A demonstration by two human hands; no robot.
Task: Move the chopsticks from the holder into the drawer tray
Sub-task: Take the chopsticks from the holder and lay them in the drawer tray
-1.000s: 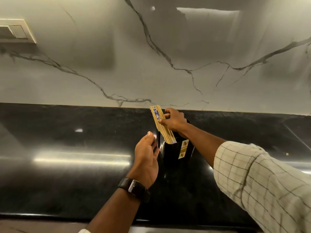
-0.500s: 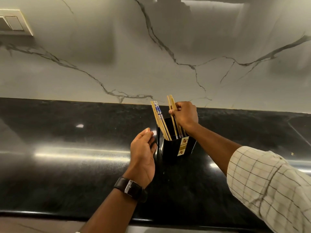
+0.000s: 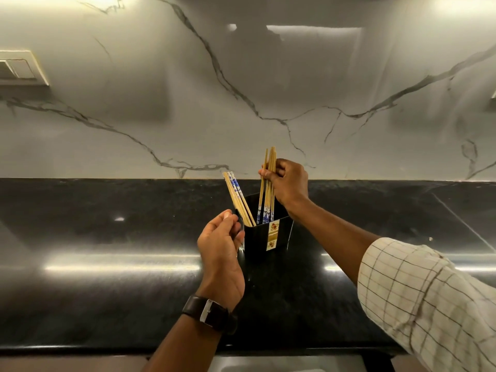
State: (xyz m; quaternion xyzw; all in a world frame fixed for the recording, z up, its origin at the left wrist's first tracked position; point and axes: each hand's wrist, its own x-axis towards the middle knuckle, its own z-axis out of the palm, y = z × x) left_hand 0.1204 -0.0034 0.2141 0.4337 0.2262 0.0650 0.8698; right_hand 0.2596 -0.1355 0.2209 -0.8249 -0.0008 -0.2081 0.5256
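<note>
A black square holder [image 3: 268,238] with a gold label stands on the dark countertop near the back wall. My right hand [image 3: 288,182] grips a bunch of bamboo chopsticks [image 3: 267,189] upright, their blue-patterned ends still down inside the holder. A second bunch of chopsticks [image 3: 237,198] leans left in the holder's near-left corner. My left hand [image 3: 221,242] rests against the holder's left side, fingers curled at its rim. No drawer or tray is in view.
The glossy black countertop [image 3: 107,237] runs the full width, backed by a white marble wall [image 3: 241,89]. A switch plate [image 3: 18,68] sits on the wall at far left. The counter's front edge [image 3: 80,351] lies close below.
My right hand has lifted its bunch of chopsticks higher out of the holder. The other bunch stays leaning left. My left hand has closed in on the holder's left side.
</note>
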